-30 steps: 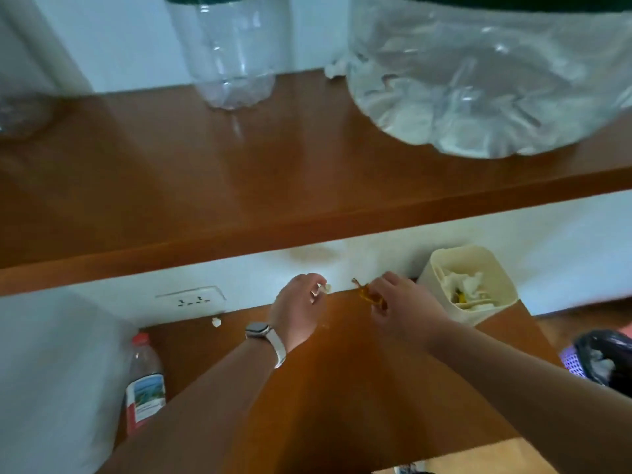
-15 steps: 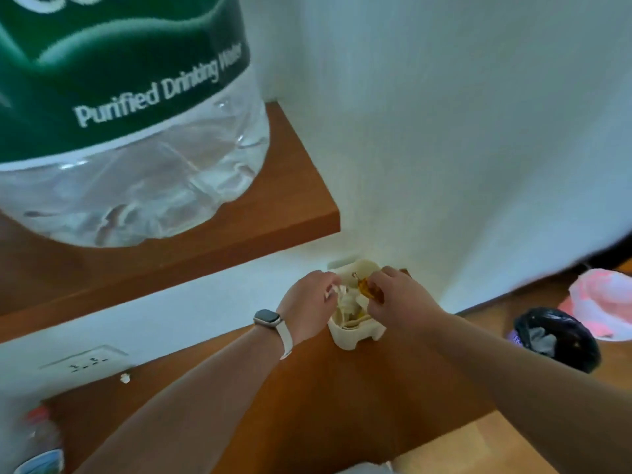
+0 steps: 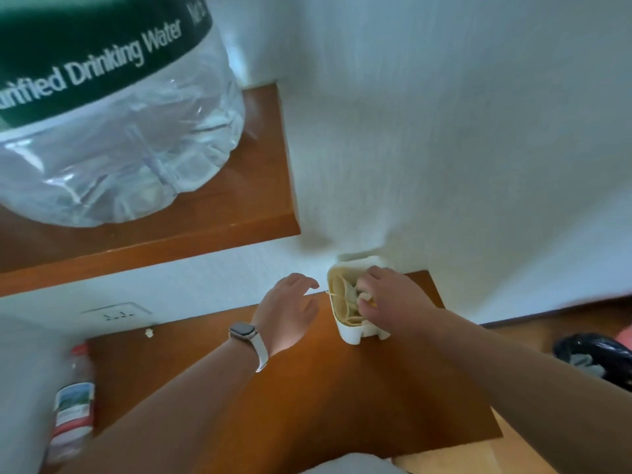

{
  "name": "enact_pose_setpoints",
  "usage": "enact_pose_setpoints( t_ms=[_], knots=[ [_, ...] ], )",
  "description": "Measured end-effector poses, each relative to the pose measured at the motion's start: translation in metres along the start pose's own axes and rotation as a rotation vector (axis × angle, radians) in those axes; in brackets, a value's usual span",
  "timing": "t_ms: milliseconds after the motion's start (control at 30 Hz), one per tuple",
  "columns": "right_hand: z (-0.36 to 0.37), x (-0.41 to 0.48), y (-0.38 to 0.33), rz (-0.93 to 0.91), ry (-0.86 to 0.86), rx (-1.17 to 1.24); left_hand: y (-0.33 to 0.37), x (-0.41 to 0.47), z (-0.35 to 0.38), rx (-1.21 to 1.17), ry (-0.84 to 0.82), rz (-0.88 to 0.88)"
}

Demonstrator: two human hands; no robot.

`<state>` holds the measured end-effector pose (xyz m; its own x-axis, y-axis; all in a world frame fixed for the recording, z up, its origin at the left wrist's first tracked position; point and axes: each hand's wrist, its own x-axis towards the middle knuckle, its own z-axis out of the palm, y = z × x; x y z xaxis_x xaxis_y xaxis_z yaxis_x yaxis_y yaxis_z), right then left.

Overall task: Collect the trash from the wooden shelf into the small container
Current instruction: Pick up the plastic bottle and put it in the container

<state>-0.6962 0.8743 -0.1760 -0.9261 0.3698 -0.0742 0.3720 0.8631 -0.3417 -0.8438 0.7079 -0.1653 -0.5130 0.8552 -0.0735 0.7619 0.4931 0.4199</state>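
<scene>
Container (image 3: 352, 331): small, white, upright at the back right of the lower shelf (image 3: 307, 398), against the wall (image 3: 444, 131); crumpled paper and yellowish scraps inside.
Right hand (image 3: 393, 299): over the container mouth, fingers (image 3: 367, 297) curled down into the trash; whether they grip anything, cannot tell.
Left hand (image 3: 287, 313): just left of the container, not touching it; fingers loosely spread, holding nothing; palm down above the shelf.
Watch (image 3: 243, 331): on the left wrist, pale strap.
Scrap (image 3: 148, 333): one small white bit on the shelf by the wall, well left of the hands.
Outlet (image 3: 114, 314): on the wall above the scrap.
Small bottle (image 3: 73, 405): red cap, at the shelf's left end, blurred.
Upper shelf (image 3: 266, 186): carries a large clear water bottle (image 3: 113, 138), green label.
Floor, right: black bag (image 3: 595, 357), partly in view.
</scene>
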Motion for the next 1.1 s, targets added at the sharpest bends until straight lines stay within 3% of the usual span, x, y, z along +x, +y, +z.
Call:
enact_pose_setpoints(
  t_ms=[200, 400, 567, 900, 1100],
  knots=[
    [0.013, 0.03, -0.048, -0.227, -0.01, -0.053, -0.05, -0.044, -0.012, 0.094, 0.034, -0.09],
    [0.035, 0.06, -0.113, -0.405, -0.044, -0.058, -0.125, -0.109, -0.023, 0.103, 0.203, -0.254],
    [0.058, 0.083, -0.172, -0.503, -0.094, -0.132, -0.188, -0.159, -0.041, 0.212, 0.171, -0.448],
    [0.135, 0.133, -0.299, -0.535, -0.264, -0.226, -0.316, -0.237, -0.059, 0.192, 0.103, -0.749],
    [0.193, 0.168, -0.358, -0.506, -0.359, -0.32, -0.382, -0.249, -0.043, 0.048, 0.17, -0.902]
  ],
)
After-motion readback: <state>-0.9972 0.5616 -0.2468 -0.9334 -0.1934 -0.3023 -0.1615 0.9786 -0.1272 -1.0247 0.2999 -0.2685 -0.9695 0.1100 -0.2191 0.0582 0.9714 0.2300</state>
